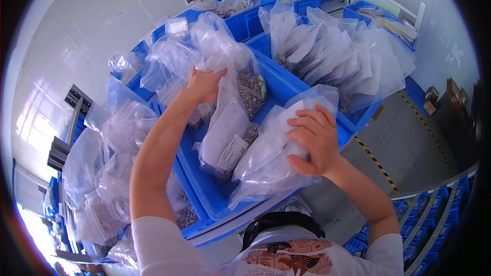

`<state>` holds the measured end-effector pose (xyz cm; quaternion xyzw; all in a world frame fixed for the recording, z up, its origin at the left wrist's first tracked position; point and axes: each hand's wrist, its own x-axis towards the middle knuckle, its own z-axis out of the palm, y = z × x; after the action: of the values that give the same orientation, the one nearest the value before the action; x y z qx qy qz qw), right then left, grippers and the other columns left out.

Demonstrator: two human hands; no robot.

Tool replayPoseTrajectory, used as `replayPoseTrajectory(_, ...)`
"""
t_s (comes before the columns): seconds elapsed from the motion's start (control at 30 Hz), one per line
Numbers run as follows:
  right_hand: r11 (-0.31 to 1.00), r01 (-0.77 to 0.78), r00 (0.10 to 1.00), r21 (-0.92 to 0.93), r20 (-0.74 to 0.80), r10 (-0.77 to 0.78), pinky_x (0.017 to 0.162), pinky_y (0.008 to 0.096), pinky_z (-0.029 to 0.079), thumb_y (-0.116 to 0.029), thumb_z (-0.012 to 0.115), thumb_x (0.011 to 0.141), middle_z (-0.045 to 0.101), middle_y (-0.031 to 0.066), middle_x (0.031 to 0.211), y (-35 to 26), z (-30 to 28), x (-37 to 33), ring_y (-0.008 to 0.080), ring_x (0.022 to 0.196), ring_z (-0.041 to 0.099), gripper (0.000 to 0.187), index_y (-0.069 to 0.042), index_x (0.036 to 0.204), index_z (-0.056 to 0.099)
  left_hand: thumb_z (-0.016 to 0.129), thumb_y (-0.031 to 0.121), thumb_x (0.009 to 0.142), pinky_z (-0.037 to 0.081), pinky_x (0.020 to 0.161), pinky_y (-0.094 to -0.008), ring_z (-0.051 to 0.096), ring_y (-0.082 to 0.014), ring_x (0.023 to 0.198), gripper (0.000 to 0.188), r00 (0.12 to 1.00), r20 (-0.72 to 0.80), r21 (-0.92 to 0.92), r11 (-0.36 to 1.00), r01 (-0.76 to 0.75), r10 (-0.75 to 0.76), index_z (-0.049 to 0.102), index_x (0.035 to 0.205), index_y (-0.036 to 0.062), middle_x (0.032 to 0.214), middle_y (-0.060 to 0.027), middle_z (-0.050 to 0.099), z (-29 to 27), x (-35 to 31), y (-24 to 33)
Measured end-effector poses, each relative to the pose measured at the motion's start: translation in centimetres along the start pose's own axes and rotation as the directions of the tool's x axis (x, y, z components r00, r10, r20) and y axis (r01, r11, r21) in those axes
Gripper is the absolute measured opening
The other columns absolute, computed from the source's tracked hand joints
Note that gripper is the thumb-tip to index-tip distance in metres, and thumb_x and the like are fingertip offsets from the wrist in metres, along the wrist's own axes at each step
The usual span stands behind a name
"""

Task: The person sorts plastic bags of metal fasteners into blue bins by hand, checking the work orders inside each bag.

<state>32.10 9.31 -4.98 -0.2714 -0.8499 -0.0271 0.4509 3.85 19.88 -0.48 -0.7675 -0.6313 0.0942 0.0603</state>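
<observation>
1. From my remote seat I see the left hand [205,86] at the gathered plastic of a clear bag [225,46], thumb and forefinger set apart. The other fingers are lost in the folds, so I cannot tell how firmly they close.

2. The right hand [314,138] lies over a whitish bag [271,145], fingers spread and slightly bent, thumb well apart. I read it as pressing or steadying the plastic; I see no closed grip.

3. Both bags are at the middle blue bin [209,202], the whitish one leaning over its near right side. Between the hands, a labelled bag [217,138] lies lengthwise in it, and small metal parts [250,92] show through plastic beyond.

4. In the right-hand blue bin [369,116], I see upright bags [327,46] packed in a row, loose tops up, probably so each is easy to reach. More bags [120,163] bulge on the left, perhaps just from being heaped.

5. As for writing, the labelled bag has a white rectangular label [232,152] with small dark print, too fine for me to read. Another white label [177,26] is on the far left. The wearer's shirt [294,258] has a brown-and-orange graphic with lettering.
</observation>
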Motion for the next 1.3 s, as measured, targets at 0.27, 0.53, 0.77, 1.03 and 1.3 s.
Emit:
replayPoseTrajectory(0.27, 0.999, 0.026, 1.0, -0.039, -0.016, -0.027, 0.091, 0.0424, 0.027, -0.039, 0.048, 0.065, 0.058, 0.0076, 0.091, 0.5, 0.4, -0.2, 0.0281, 0.093, 0.051, 0.034, -0.008, 0.075, 0.055, 0.058, 0.031, 0.07, 0.043, 0.073, -0.037, 0.056, -0.03, 0.084, 0.033, 0.956, -0.138, -0.432, 0.885, 0.176, -0.258, 0.059, 0.084, 0.0017, 0.085, -0.0189, 0.058, -3.4, -10.0, 3.4)
replayPoseTrajectory(0.53, 0.998, 0.06, 0.998, -0.011, 0.012, -0.06, 0.093, 0.0416, 0.025, -0.04, 0.051, 0.065, 0.057, 0.0058, 0.091, 0.2, 0.4, 0.2, 0.0257, 0.094, 0.05, 0.034, -0.008, 0.077, 0.056, 0.059, 0.025, 0.071, 0.042, 0.068, -0.0362, 0.056, -0.0293, 0.076, 0.031, 0.989, -0.053, -0.815, 0.578, 0.038, -0.14, 0.057, 0.084, -0.0037, 0.076, -0.0194, 0.058, 1.4, -11.0, 1.6)
replayPoseTrajectory(0.77, 0.998, 0.054, 0.992, -0.032, 0.113, -0.05, 0.093, 0.0418, 0.024, -0.037, 0.052, 0.067, 0.056, 0.0065, 0.095, -0.1, -0.8, 0.9, 0.0251, 0.096, 0.049, 0.032, -0.008, 0.082, 0.056, 0.059, 0.02, 0.074, 0.043, 0.063, -0.0338, 0.058, -0.0224, 0.069, 0.025, 0.937, -0.272, -0.716, 0.697, -0.043, -0.221, 0.056, 0.086, -0.0016, 0.074, -0.0141, 0.059, -5.1, -11.3, 0.7)
replayPoseTrajectory(1.03, 0.958, -0.262, 0.805, 0.119, 0.574, 0.15, 0.086, 0.0361, 0.037, -0.046, 0.055, 0.074, 0.048, 0.0219, 0.111, -0.9, -5.0, 11.2, 0.0328, 0.104, 0.047, 0.067, 0.004, 0.116, 0.04, 0.056, 0.019, 0.081, 0.048, 0.064, -0.0258, 0.059, -0.0131, 0.073, 0.027, 0.887, -0.43, -0.696, 0.687, -0.206, -0.169, 0.053, 0.099, -0.0008, 0.083, -0.0072, 0.06, -13.9, -13.8, -1.9)
replayPoseTrajectory(1.3, 0.452, -0.553, 0.818, 0.699, 0.558, 0.139, 0.081, 0.0291, 0.042, -0.021, 0.07, 0.067, 0.055, 0.0142, 0.103, -2.5, 2.0, 15.1, 0.0191, 0.093, 0.054, 0.053, 0.003, 0.108, 0.049, 0.057, 0.019, 0.08, 0.048, 0.068, -0.0274, 0.059, -0.015, 0.077, 0.027, 0.92, -0.38, -0.669, 0.714, -0.205, -0.092, 0.054, 0.099, -0.0007, 0.087, -0.0091, 0.06, -15.0, -14.2, -0.8)
